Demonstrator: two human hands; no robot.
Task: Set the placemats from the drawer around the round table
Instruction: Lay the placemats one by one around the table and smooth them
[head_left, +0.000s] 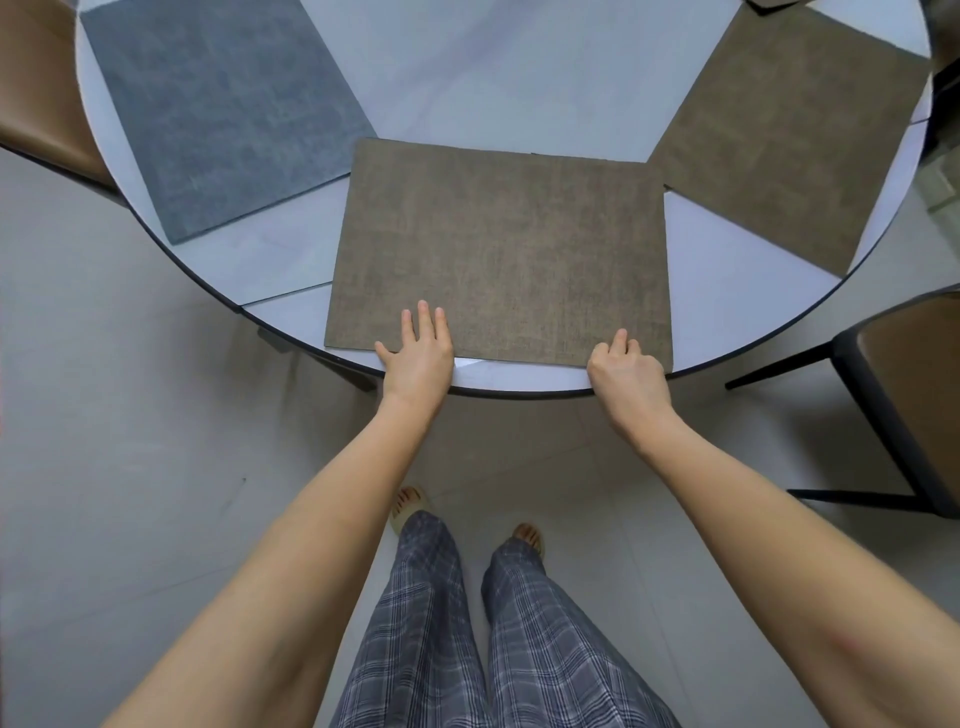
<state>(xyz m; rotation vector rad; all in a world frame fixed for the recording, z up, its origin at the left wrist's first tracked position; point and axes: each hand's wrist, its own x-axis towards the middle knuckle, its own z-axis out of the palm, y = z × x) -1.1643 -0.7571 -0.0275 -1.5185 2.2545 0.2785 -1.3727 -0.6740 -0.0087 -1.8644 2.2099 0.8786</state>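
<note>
1. While the brown woven rectangular placemat (501, 254) lies flat at the near rim of the round white desk (519, 78), placing looks nearly done; squaring remains.
2. Left hand (418, 353): fingers straight, pressing the mat. Right hand (626, 371): grip curled, pinching the near edge.
3. Next: release (nudge parallel to rim first).
4. Count: two brown mats, second (789, 140) at right; one grey-blue mat (223, 114); two tan chairs (914, 395).

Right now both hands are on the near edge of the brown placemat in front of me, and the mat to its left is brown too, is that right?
Not quite. The head view shows the placemat on the left is blue-grey, not brown. The rest holds: the left hand and right hand are both on the near edge of the brown placemat in front of you.
</note>
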